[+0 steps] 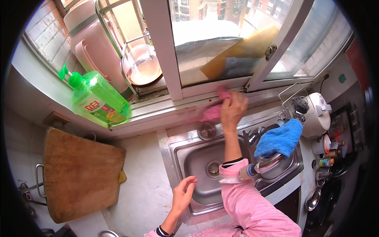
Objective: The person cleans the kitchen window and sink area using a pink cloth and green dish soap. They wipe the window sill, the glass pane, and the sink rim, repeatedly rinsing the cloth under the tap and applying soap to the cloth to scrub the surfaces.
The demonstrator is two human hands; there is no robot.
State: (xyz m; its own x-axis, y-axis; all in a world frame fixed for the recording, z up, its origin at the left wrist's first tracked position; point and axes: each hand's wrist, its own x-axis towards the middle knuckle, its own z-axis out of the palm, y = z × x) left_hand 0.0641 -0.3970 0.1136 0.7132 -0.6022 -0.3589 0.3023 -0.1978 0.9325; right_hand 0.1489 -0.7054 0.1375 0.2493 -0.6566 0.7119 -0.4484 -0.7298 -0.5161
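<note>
My right hand (pixel 234 111) reaches over the sink to the window sill and grips a pink cloth (pixel 212 113), blurred and hanging to the left of the fingers against the ledge. Over the left edge of the stainless steel sink (pixel 201 189), my left hand (pixel 184 192) hovers with its fingers slightly curled and nothing in it. Behind the basin, a round clear glass or lid (pixel 206 130) stands on the sink's rim. A blue cloth (pixel 279 139) drapes over the faucet (pixel 271 163), to the right of my right forearm.
A green dish soap pump bottle (pixel 100 99) stands on the sill at left. Below it are a wooden cutting board (pixel 84 174) and a yellow sponge or block (pixel 122 177). At right are a wire rack (pixel 285 97), a white appliance (pixel 316 115) and several small bottles and jars.
</note>
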